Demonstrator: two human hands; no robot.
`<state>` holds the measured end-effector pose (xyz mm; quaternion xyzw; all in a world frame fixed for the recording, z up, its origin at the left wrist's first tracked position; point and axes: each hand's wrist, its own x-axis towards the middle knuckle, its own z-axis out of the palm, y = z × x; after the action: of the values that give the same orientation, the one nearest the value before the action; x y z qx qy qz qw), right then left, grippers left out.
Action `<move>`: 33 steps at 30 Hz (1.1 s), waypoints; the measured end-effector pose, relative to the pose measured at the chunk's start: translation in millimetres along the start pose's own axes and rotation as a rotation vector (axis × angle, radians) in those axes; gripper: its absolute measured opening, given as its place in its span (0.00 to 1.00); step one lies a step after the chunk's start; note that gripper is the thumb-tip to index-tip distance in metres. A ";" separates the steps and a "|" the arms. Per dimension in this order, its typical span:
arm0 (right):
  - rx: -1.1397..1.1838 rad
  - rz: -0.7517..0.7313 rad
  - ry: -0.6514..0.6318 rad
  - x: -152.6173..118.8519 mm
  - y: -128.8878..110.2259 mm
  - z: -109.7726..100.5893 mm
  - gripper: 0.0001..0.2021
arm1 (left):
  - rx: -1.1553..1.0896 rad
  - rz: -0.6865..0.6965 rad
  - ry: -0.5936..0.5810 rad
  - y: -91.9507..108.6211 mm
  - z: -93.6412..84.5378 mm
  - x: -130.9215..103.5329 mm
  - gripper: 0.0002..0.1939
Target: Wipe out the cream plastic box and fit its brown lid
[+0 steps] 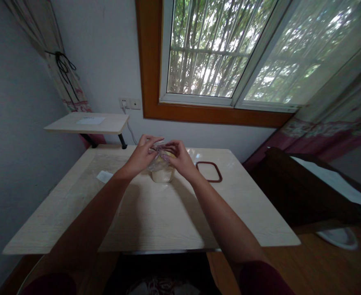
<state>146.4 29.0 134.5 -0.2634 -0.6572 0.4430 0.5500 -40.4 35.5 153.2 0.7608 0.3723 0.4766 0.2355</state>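
Note:
A small cake in a pale ridged paper cup (162,175) sits inside a clear plastic wrapper (157,160) at the middle of the light wooden table (156,213). My left hand (143,155) pinches the wrapper's top from the left. From the right, my right hand (180,157) grips the same wrapper, fingertips almost meeting the left ones above the cake. Both hands are closed on the plastic.
A brown rounded-rectangle ring (209,171) lies on the table to the right of my hands. A small white paper slip (104,176) lies to the left. A raised shelf (88,123) stands at the back left, a dark chair (294,184) at the right.

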 end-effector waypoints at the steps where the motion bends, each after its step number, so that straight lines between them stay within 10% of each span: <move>1: 0.020 0.016 0.002 0.1 1.0 0.5 0.22 | 0.022 0.007 0.006 0.0 0.3 0.5 0.20; 12: -0.077 0.058 0.100 -13.0 -2.5 -14.2 0.12 | 0.064 -0.001 0.146 -9.6 -9.1 0.3 0.07; 19: -0.465 -0.045 -0.046 -13.1 2.9 -18.8 0.26 | -0.020 -0.011 0.200 -12.5 -13.8 6.5 0.07; 24: -0.746 -0.119 -0.011 -11.0 14.9 -19.1 0.03 | -0.065 -0.020 0.236 -20.1 -18.3 7.6 0.06; 33: -0.897 -0.166 0.004 -12.0 16.4 -22.4 0.06 | -0.115 -0.084 0.395 -46.7 -34.6 3.9 0.06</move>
<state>168.6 33.2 114.4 -0.4229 -0.8020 0.0684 0.4163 -86.5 67.3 137.1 0.6215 0.4149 0.6268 0.2207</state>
